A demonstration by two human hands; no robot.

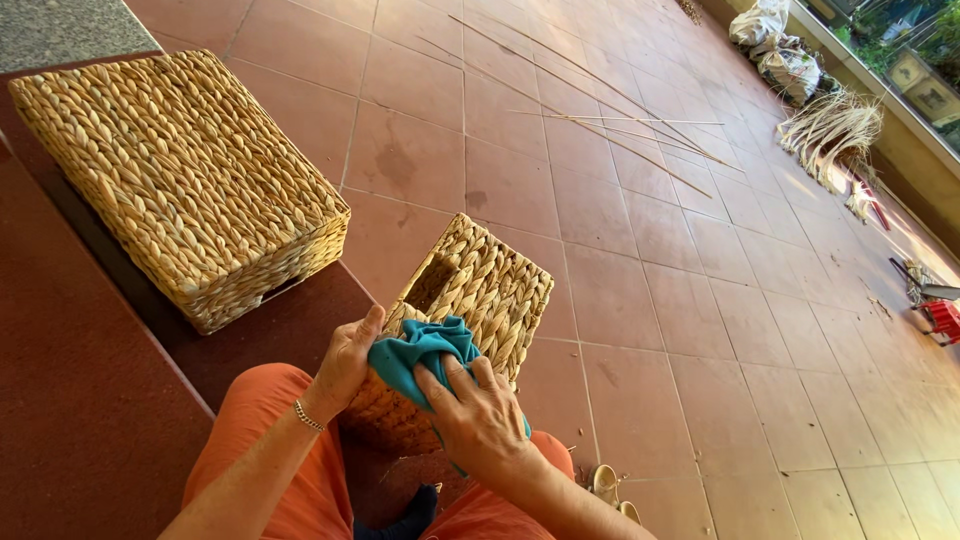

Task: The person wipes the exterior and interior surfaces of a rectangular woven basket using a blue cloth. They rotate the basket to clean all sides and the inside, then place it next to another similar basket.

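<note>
Right hand (482, 425) presses a soft teal cloth (420, 357) on the light, stiff woven basket (480, 290); left hand (347, 365) grips its near-left edge.

Teal cloth (425, 358) on straw-gold plaited small basket (470, 300); large basket (180, 180) same weave; orange trousers (250, 450); terracotta grid-jointed floor tiles (650, 330).

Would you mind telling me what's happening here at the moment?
A seated person in orange trousers holds a small woven basket on their lap. The left hand steadies its side, while the right hand presses a teal cloth against its top edge. A larger woven basket sits upside down on the red ledge beside them. Long thin reeds lie on the tiled floor.
</note>
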